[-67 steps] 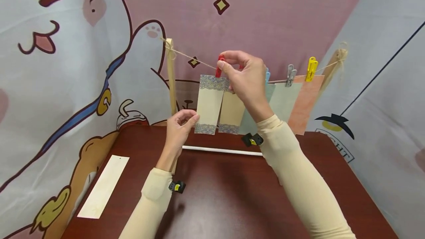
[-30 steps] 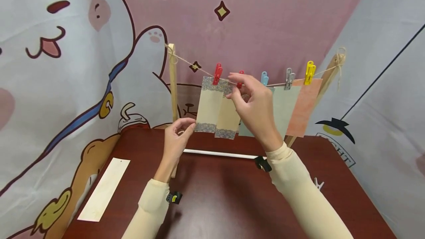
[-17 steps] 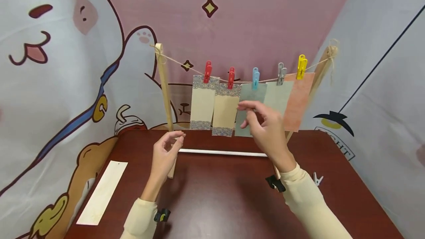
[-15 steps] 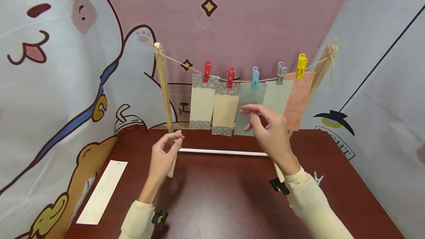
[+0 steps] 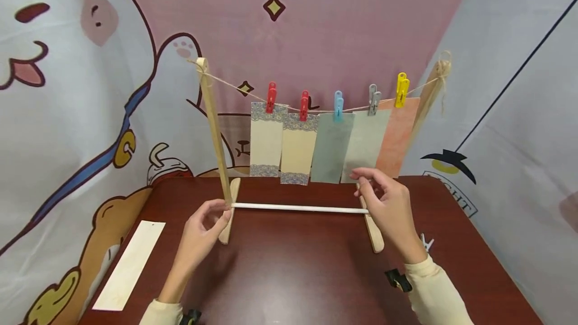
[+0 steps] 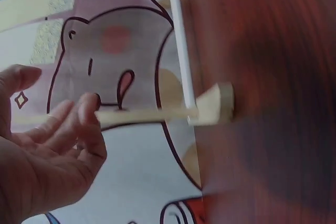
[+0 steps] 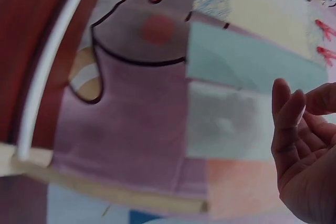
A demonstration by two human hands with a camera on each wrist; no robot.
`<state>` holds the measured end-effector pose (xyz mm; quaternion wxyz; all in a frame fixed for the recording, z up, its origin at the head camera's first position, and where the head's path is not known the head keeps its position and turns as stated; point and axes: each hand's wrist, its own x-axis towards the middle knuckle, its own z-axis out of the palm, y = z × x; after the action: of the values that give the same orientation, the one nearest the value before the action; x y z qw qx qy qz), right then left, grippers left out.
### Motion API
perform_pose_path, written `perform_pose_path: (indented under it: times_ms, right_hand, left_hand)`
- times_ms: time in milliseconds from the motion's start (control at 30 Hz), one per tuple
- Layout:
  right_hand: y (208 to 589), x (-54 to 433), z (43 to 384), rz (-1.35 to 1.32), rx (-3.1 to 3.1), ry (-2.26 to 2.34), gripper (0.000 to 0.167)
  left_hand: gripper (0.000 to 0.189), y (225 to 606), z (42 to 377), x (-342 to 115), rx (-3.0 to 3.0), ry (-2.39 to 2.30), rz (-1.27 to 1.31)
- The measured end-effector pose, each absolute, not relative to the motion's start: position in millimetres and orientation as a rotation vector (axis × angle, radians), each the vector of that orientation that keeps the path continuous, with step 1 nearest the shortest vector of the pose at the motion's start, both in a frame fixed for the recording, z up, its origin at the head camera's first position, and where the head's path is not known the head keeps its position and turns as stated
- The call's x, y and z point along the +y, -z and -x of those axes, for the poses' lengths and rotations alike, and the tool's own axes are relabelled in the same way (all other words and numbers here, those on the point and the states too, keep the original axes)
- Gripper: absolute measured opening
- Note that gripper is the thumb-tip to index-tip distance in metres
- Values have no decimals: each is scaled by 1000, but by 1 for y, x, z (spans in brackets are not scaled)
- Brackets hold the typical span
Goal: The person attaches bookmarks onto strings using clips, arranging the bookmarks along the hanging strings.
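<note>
Several paper cards hang in a row from a twine line [image 5: 237,87], each under a plastic clothespin. The two leftmost, a cream card [image 5: 266,139] and a tan card [image 5: 298,152], have lace-patterned ends and red clothespins [image 5: 271,98]. A grey-green card [image 5: 333,149], a pale green card [image 5: 368,137] and an orange card [image 5: 399,132] follow. My left hand [image 5: 200,232], fingers loosely bent and holding nothing, is by the foot of the left wooden post [image 5: 214,134]. My right hand [image 5: 390,209], also holding nothing, overlaps the pale green card's lower end in the head view.
A white rod [image 5: 298,208] joins the stand's two wooden feet [image 5: 375,234] low across the table [image 5: 289,275]. On the left lies a long white paper strip [image 5: 128,267] with a small hole. A pale clothespin [image 5: 426,243] lies right of my right hand.
My right hand let go of the leftmost red clothespin, then moved down and right. My left hand left the cream card's edge and moved down and left. The cards stay hanging.
</note>
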<state>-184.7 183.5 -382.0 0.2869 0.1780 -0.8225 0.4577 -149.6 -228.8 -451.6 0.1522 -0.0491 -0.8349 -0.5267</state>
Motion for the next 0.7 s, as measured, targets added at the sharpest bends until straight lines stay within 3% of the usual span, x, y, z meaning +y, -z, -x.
perform_pose_path:
  times_ms: [267,700]
  right_hand:
    - [419,218,184,-317,-2293,-1088,22]
    - [471,271,158,21,-2502,-885,25]
  left_hand:
    - [32,454,130,-271,-2563,1178,-113]
    - [48,482,115,-316,-2803,984,-210]
